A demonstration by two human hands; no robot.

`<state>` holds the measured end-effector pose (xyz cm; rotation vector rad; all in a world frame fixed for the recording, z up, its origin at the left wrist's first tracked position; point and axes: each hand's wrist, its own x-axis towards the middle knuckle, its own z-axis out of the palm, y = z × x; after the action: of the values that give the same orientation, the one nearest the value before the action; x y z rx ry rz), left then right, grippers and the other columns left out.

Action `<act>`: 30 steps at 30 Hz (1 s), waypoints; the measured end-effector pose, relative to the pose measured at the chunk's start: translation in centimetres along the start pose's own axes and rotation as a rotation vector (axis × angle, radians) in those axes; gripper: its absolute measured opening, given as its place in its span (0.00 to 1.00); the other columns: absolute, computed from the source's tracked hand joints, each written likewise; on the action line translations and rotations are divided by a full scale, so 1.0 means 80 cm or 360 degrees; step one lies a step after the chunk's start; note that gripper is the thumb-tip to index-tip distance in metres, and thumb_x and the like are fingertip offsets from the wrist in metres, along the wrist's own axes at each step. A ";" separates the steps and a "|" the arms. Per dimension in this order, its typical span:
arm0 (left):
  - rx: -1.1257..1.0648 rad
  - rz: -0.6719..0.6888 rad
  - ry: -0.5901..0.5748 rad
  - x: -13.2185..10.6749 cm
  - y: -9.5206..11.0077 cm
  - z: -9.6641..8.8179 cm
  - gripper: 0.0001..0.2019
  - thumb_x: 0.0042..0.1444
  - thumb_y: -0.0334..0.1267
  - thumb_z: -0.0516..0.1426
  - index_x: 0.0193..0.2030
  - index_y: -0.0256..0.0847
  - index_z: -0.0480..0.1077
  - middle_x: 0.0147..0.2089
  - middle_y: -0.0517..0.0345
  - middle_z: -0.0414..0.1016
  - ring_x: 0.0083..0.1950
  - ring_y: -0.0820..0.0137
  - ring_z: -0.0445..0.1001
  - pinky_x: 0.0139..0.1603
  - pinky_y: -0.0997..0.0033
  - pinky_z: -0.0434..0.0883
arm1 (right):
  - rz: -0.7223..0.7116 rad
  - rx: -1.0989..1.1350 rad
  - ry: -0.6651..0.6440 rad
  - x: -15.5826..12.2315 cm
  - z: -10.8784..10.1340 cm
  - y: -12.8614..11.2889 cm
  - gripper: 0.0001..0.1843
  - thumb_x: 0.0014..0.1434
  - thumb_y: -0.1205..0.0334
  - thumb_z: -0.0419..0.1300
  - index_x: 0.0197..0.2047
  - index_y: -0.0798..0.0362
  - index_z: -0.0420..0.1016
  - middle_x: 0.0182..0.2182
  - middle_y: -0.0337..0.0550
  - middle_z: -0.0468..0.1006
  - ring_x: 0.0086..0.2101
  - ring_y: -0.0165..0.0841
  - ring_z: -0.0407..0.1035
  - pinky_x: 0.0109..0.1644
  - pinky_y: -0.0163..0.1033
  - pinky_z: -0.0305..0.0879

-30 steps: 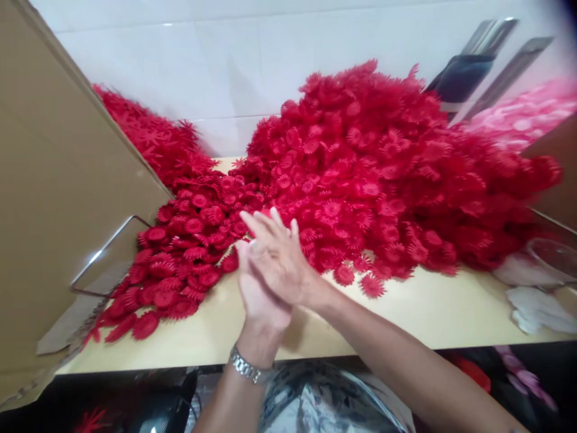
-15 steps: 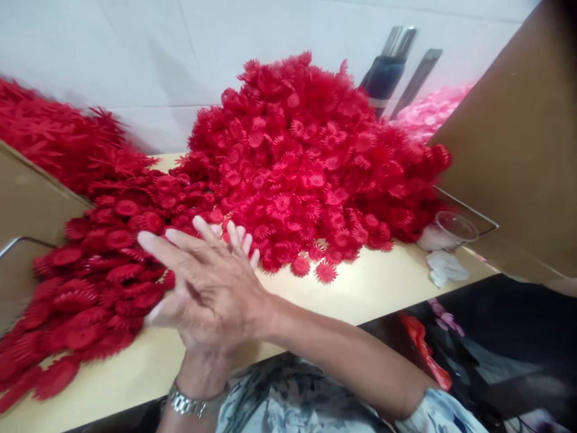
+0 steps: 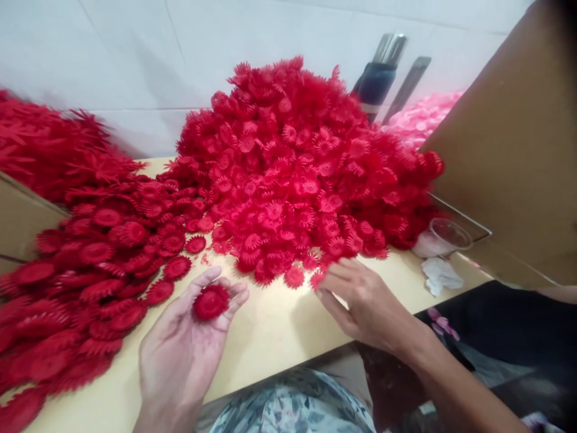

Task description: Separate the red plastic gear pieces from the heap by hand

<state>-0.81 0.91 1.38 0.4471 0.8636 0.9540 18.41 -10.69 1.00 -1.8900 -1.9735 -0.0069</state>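
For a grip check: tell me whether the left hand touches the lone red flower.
Touching. The head view shows the flower lying on the fingers of the upturned left hand, with no gap between them and the thumb and fingertips curled loosely at its edge.

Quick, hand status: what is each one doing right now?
Left hand: open, palm up, round red plastic flower disc resting on its fingers.
Right hand: open, palm down, empty, at the edge of the red plastic flower heap.

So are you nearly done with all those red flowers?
Not nearly, it seems. The low heap of flatter red pieces on the left may be done. The left hand cups one red flower piece; the right hand touches the edge of the big loose pile, which stands far taller, so most looks left.
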 end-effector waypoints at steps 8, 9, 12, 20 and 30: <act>0.0344 -0.0125 -0.0219 0.001 -0.033 0.008 0.09 0.45 0.23 0.58 0.35 0.36 0.72 0.30 0.56 0.74 0.32 0.73 0.73 0.33 0.81 0.72 | 0.0073 -0.0434 0.0047 -0.003 0.043 0.015 0.07 0.58 0.69 0.52 0.34 0.54 0.71 0.30 0.43 0.72 0.32 0.34 0.62 0.36 0.40 0.51; 0.0392 -0.0140 -0.0247 0.000 -0.036 0.010 0.08 0.46 0.24 0.58 0.35 0.35 0.71 0.30 0.56 0.75 0.31 0.73 0.73 0.32 0.81 0.71 | 0.0062 -0.0461 0.0085 0.003 0.044 0.016 0.07 0.58 0.70 0.52 0.35 0.54 0.72 0.29 0.43 0.72 0.31 0.34 0.62 0.36 0.40 0.51; 0.0330 -0.0237 -0.0314 -0.002 -0.040 0.013 0.07 0.48 0.25 0.58 0.36 0.33 0.71 0.33 0.51 0.76 0.37 0.69 0.75 0.41 0.73 0.72 | 0.0025 -0.0469 0.0154 0.006 0.042 0.021 0.08 0.58 0.70 0.52 0.31 0.54 0.72 0.26 0.42 0.71 0.30 0.33 0.62 0.35 0.40 0.51; 0.0167 -0.0431 -0.0449 -0.009 -0.045 0.011 0.13 0.48 0.23 0.54 0.42 0.34 0.67 0.42 0.44 0.77 0.43 0.61 0.76 0.46 0.60 0.71 | 0.0031 -0.0082 0.0195 -0.022 0.039 0.019 0.09 0.60 0.68 0.52 0.31 0.54 0.72 0.27 0.43 0.72 0.31 0.32 0.67 0.37 0.37 0.59; 0.0482 -0.0246 -0.0393 -0.014 -0.053 0.010 0.09 0.49 0.26 0.55 0.38 0.34 0.71 0.30 0.53 0.77 0.31 0.69 0.76 0.34 0.71 0.72 | 0.0090 0.0115 0.0228 -0.032 0.040 0.015 0.09 0.60 0.66 0.52 0.35 0.56 0.73 0.26 0.44 0.71 0.29 0.33 0.66 0.36 0.39 0.63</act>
<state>1.72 -2.22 -0.49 0.7314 0.8061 0.6115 18.62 -12.11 -3.03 -1.8453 -1.8015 -0.0526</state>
